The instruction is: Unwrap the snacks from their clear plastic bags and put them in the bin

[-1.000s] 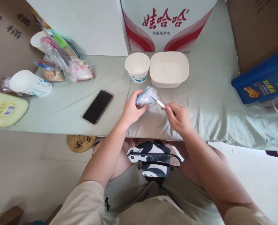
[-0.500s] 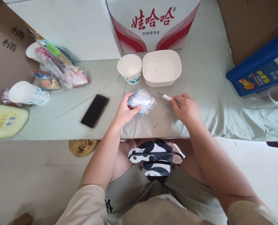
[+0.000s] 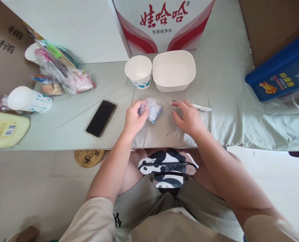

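My left hand (image 3: 134,118) pinches a small clear plastic packet with a blue edge (image 3: 152,108) against the pale green cloth. My right hand (image 3: 187,116) hovers just right of the packet, fingers spread and empty. A thin white knife-like tool (image 3: 201,107) lies on the cloth right behind my right hand, untouched. A white paper cup (image 3: 138,71) and a white rectangular bowl (image 3: 173,70) stand just beyond the packet.
A black phone (image 3: 101,117) lies to the left. Further left are a lying paper cup (image 3: 28,99), a yellow bottle (image 3: 5,129) and a heap of plastic snack bags (image 3: 61,72). A red-and-white carton (image 3: 161,23) stands at the back, a blue box (image 3: 280,75) at the right.
My right hand has laid the white tool on the cloth and opened, moving left toward the packet. My left hand has lowered the packet and scrunched it smaller.
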`<state>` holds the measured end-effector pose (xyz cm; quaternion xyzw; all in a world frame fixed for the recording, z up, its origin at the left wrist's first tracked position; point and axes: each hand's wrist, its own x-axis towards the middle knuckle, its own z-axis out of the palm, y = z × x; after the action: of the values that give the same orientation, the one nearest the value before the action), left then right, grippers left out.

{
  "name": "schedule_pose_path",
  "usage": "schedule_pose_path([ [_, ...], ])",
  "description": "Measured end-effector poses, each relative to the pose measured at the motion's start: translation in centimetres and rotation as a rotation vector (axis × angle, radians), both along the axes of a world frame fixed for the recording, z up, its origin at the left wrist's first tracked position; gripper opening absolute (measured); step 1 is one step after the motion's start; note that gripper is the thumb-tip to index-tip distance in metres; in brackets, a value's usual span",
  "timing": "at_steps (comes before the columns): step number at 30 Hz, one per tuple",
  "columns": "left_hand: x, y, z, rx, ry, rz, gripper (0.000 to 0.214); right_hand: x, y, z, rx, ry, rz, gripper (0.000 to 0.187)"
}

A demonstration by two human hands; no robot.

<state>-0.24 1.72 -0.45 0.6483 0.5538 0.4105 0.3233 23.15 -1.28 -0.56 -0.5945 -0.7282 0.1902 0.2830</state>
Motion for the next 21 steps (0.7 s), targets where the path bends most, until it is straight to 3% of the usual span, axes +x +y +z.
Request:
schedule_pose_path([
  [5,0.8,0.4,0.6,-0.401,-0.676,0.124,0.016,-0.9,-0.2,-0.3,-0.040,0.145,0.188,0.052],
  [8,1.1,0.6,1.1,-0.574,-0.866,0.212,0.014,-1.1,-0.3,-0.2,-0.032,0.197,0.209,0.050],
  [12,1.0,0.8,1.5,-0.635,-0.913,0.299,0.012,-1.0,-0.3,0.2,0.032,0.201,0.144,0.035],
  [15,0.9,0.6,1.7,-0.637,-0.890,0.288,0.017,-1.0,-0.3,0.3,0.097,0.196,0.124,0.033],
  [21,1.2,0.0,2.5,-0.668,-0.805,0.180,0.028,-1.8,-0.3,-0.2,0.135,0.115,0.298,0.047],
])
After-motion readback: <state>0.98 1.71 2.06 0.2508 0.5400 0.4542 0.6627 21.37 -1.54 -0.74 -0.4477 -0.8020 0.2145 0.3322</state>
